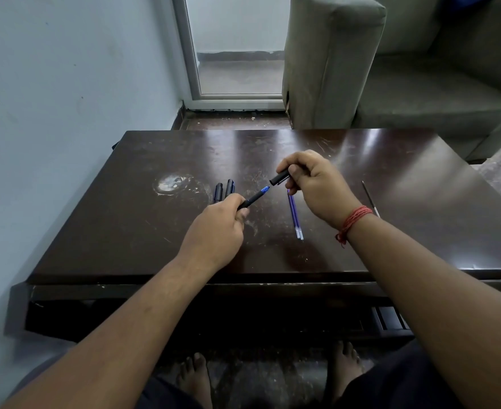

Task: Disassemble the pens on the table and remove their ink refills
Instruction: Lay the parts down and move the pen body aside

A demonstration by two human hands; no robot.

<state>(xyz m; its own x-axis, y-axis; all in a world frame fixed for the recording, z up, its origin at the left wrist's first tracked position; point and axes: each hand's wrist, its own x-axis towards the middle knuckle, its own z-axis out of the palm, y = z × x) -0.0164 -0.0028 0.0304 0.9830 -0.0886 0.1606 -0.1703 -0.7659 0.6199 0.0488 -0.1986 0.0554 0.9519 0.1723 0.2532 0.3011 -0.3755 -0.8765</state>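
Note:
My left hand [218,228] grips a black pen body [253,198] whose blue tip points up and to the right. My right hand [317,187] holds the black pen cap [280,177], a short gap away from the tip. Two capped black pens [224,191] lie side by side on the dark wooden table [125,225], just beyond my left hand. Two blue ink refills [295,218] lie together on the table below my right hand.
A thin dark rod or refill [370,199] lies on the table to the right of my right wrist. A white scuff mark [171,184] is on the table's left. A grey sofa [390,69] stands behind the table; a wall runs along the left.

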